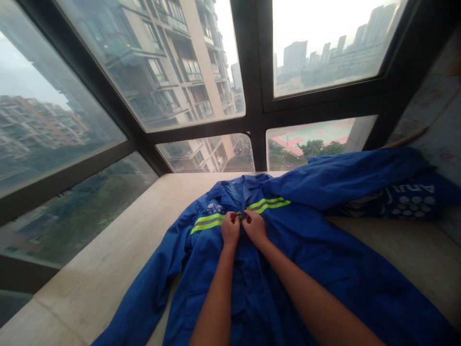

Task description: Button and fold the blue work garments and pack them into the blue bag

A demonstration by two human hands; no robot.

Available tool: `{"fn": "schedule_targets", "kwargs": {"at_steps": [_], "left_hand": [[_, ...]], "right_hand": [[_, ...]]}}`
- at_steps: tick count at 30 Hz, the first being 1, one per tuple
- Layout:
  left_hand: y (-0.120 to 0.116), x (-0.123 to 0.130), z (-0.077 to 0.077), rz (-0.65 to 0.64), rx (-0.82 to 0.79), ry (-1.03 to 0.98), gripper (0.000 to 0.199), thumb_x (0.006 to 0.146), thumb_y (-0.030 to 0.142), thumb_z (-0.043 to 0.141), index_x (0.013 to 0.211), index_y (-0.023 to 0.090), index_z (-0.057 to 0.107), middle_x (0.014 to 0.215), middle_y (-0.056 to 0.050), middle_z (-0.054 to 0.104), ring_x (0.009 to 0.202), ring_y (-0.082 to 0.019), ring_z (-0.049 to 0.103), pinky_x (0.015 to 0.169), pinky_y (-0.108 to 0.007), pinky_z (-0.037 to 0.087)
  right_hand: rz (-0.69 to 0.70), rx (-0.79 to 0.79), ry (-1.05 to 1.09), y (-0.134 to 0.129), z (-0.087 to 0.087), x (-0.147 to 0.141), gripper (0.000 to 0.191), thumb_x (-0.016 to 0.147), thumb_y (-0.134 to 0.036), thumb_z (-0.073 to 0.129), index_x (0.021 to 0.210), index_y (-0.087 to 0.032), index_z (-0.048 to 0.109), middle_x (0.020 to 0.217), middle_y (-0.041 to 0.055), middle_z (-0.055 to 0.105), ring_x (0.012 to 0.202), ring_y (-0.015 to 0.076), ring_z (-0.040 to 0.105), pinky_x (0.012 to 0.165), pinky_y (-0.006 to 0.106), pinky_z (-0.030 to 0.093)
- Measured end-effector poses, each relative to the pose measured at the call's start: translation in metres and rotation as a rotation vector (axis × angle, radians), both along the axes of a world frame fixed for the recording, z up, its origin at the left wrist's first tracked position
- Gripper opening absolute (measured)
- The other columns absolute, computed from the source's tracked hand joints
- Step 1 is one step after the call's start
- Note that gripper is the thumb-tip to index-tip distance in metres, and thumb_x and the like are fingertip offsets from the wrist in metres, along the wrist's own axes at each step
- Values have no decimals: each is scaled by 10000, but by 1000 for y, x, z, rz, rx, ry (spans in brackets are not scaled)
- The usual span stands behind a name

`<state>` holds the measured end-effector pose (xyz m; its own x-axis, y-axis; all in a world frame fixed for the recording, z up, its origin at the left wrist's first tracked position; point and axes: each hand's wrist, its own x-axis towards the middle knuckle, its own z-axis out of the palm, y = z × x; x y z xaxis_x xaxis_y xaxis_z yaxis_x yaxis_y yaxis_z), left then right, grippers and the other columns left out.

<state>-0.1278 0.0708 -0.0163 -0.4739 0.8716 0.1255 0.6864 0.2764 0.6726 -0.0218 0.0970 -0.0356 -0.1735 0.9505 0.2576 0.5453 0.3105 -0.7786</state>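
Note:
A blue work jacket [298, 240] with yellow-green and grey reflective stripes lies spread out, its collar toward the window. My left hand [230, 228] is closed in a pinch on the jacket's front edge at chest height, by the stripe. Close beside it on the right, my right hand [254, 227] pinches the other front edge, fingers bent together. Only a small gap separates the two hands. Whatever small part of the placket lies between the fingertips is too small to make out. White lettering shows on the chest left of my left hand.
The jacket rests on a pale stone sill [118, 240]. Dark window frames [255, 96] rise behind it, with buildings outside. At the right, a dark blue item with white print [414, 199] lies partly under a sleeve, near a patterned wall.

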Motion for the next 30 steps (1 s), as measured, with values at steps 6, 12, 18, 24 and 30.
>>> {"fn": "schedule_targets", "kwargs": {"at_steps": [6, 12, 18, 24, 30], "left_hand": [[-2, -2, -6, -27, 92, -47, 138, 890, 235, 551, 991, 187, 632, 945, -68, 738, 889, -187, 701, 809, -289, 515], [-3, -4, -7, -55, 139, -71, 154, 872, 203, 537, 982, 187, 644, 954, -69, 736, 896, -180, 697, 845, -299, 531], [-4, -4, -5, -80, 161, -80, 175, 867, 195, 532, 987, 183, 658, 967, -67, 737, 907, -180, 698, 857, -300, 535], [-5, -3, -2, -113, 177, -91, 210, 868, 174, 504, 996, 173, 670, 988, -73, 745, 927, -170, 693, 883, -287, 528], [-5, -3, -1, -133, 177, -99, 219, 858, 177, 495, 983, 177, 674, 975, -66, 745, 917, -178, 694, 877, -294, 530]], "right_hand": [[8, 33, 24, -9, 3, 4, 393, 801, -117, 479, 1122, -188, 695, 984, 73, 685, 873, 182, 622, 804, 261, 485], [17, 44, -124, -18, 12, 3, 377, 805, -117, 495, 1110, -206, 697, 980, 91, 660, 943, 210, 597, 837, 271, 456], [52, 20, -160, -17, 12, 1, 372, 826, -137, 492, 1140, -211, 677, 1013, 95, 654, 966, 217, 597, 842, 285, 458], [59, 5, -115, -13, 6, -2, 456, 800, -113, 489, 1237, -146, 614, 1112, 124, 673, 1037, 222, 612, 899, 281, 462], [91, -19, -74, -10, 2, -3, 461, 787, -107, 523, 1240, -149, 593, 1157, 135, 682, 1072, 227, 627, 925, 285, 454]]}}
